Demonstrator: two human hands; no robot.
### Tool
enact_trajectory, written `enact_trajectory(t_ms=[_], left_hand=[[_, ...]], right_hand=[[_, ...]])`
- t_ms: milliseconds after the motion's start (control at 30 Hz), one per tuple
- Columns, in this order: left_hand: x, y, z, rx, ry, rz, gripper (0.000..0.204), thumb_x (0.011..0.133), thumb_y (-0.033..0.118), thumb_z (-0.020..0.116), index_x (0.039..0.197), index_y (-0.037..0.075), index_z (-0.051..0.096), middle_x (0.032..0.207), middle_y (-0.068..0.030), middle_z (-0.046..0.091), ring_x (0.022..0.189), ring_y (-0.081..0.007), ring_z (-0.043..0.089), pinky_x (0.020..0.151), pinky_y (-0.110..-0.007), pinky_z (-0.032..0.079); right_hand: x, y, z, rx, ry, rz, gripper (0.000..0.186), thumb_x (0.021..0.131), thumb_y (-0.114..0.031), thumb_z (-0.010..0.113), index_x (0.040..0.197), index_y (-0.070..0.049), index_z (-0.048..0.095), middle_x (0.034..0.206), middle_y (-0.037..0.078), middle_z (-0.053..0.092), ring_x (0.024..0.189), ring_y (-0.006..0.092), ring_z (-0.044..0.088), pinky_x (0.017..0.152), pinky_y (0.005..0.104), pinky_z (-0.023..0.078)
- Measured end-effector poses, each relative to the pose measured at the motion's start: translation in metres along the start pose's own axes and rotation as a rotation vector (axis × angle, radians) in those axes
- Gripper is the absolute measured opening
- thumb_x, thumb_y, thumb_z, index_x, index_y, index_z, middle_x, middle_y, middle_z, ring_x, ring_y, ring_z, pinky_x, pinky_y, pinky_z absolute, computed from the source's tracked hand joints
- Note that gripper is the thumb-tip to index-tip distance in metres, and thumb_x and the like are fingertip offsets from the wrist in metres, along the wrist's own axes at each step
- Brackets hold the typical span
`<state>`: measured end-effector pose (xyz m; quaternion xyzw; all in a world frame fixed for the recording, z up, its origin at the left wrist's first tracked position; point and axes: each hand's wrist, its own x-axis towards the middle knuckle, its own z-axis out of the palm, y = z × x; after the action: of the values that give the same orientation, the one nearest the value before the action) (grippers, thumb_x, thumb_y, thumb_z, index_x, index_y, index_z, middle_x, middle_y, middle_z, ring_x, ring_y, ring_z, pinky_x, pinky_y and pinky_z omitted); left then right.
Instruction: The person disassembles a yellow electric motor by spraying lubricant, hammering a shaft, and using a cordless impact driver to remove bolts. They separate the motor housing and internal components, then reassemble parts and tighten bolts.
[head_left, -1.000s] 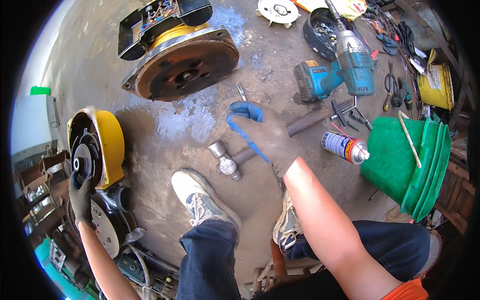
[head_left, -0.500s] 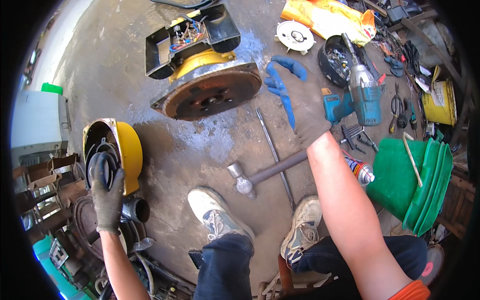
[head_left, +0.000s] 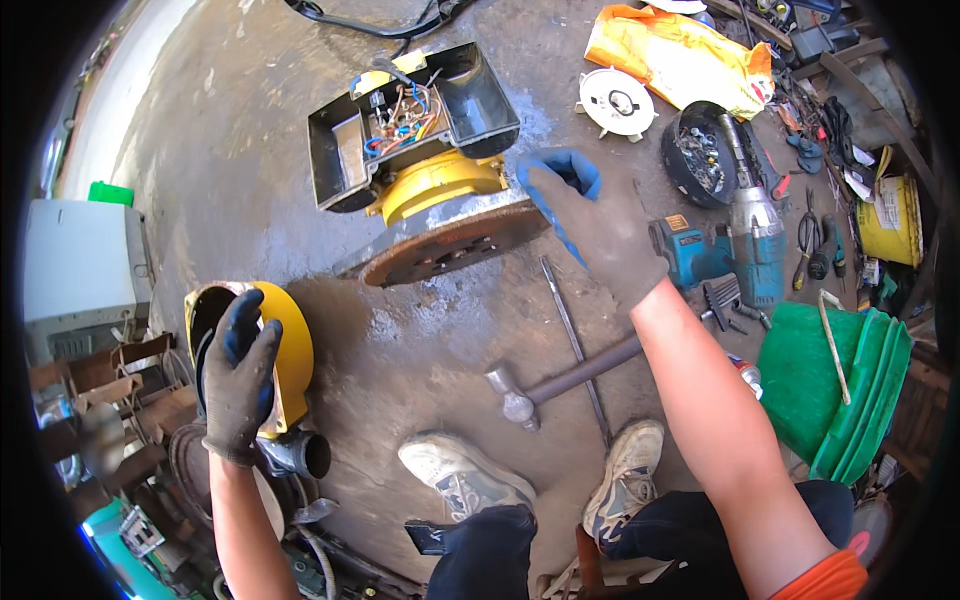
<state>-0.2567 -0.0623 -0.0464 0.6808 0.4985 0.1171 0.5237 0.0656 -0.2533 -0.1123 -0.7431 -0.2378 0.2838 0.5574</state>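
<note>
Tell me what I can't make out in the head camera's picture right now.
In the head view:
- Spray can: mostly hidden behind the right forearm.
- Hammer: part of its handle is behind the same forearm.
- Yellow housing: much of its inside is behind the left hand.
- Black cable: cut off by the top edge.
- Bits in the bowl: too small to identify.

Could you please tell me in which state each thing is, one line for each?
Yellow housing: open at one end.
Left hand: gloved, open, at that end.
Right hand: gloved, fingers curled.
Black box: open, wires exposed.
Black pan: uncovered, holding small parts.
Hammer: lying, handle crossing the rod.
Orange bag: crumpled.
</note>
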Motion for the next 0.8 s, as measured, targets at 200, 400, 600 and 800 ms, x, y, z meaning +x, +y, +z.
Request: enact_trajectory(t_ms=[200, 400, 600, 800], left_hand=[[0.129, 0.058, 0.018, 0.156, -0.196, 0.212, 0.039, 0.102, 0.022, 0.050, 0.134, 0.001, 0.055, 0.140, -0.0127, 0.054, 0.124, -0.0247, 0.054, 0.106, -0.038, 0.042], [0.324, 0.093, 0.051, 0.320, -0.646, 0.249, 0.085, 0.094, 0.065, 0.043, 0.156, 0.011, 0.021, 0.158, -0.0094, 0.031, 0.144, -0.0260, 0.030, 0.117, -0.044, 0.021], [0.412, 0.101, 0.081, 1.145, -1.010, 0.758, 0.052, 0.088, 0.004, 0.058, 0.140, 0.003, 0.049, 0.137, -0.0125, 0.056, 0.126, -0.0255, 0.053, 0.108, -0.037, 0.040], [0.454, 0.104, 0.093, 0.857, -1.004, 0.336, 0.042, 0.098, 0.024, 0.053, 0.134, 0.001, 0.053, 0.125, -0.0085, 0.062, 0.109, -0.0170, 0.061, 0.095, -0.032, 0.050]], right_hand=[[-0.008, 0.005, -0.008, 0.159, 0.081, 0.106, 0.032, 0.088, -0.027, 0.072, 0.100, 0.001, 0.068, 0.083, 0.008, 0.068, 0.072, 0.0107, 0.061, 0.066, 0.0273, 0.052], [-0.031, 0.028, -0.009, 0.338, 0.286, 0.103, 0.028, 0.088, -0.025, 0.071, 0.099, 0.000, 0.067, 0.083, 0.009, 0.067, 0.072, 0.0142, 0.063, 0.067, 0.0296, 0.052], [-0.089, 0.055, -0.010, 0.340, 0.457, 0.219, 0.024, 0.086, -0.021, 0.071, 0.098, -0.002, 0.065, 0.089, 0.015, 0.066, 0.080, 0.0258, 0.066, 0.073, 0.0344, 0.052], [-0.152, 0.082, 0.016, 0.464, 0.544, 0.353, 0.022, 0.087, -0.015, 0.070, 0.102, 0.000, 0.065, 0.091, 0.015, 0.067, 0.082, 0.0202, 0.067, 0.075, 0.0312, 0.053]])
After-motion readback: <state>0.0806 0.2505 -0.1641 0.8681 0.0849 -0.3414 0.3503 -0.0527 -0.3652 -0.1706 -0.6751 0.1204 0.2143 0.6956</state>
